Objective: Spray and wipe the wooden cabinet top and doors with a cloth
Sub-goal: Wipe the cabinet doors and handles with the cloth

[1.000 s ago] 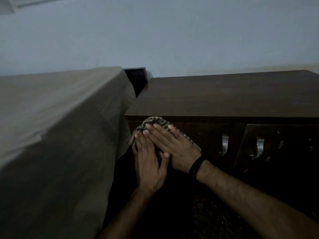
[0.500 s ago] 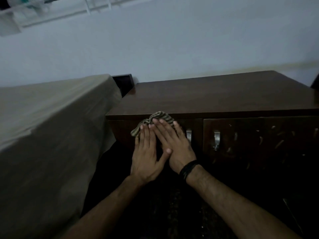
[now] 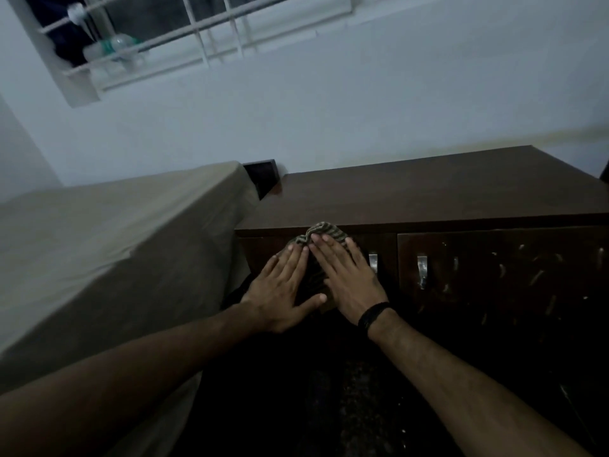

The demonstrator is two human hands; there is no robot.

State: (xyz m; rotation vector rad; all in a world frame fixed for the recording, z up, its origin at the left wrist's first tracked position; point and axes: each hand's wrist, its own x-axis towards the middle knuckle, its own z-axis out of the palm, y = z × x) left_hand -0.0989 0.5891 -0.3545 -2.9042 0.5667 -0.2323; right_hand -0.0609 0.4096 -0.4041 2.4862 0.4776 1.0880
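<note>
Cloth [image 3: 321,234] lies bunched on the left door [image 3: 263,255] just under the cabinet top [image 3: 428,192]; we press it with left hand [image 3: 283,291] and right hand [image 3: 346,282] flat, fingers open, gripping nothing; right door [image 3: 494,282] looks streaked, seemingly unwiped.

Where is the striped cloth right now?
Head view, centre: the striped green cloth is pressed flat against the dark wooden cabinet's left door under both hands, just below the top edge.

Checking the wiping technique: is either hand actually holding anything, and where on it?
No closed grip: left hand and right hand press the striped cloth flat against the left cabinet door, palms over its lower part.
</note>
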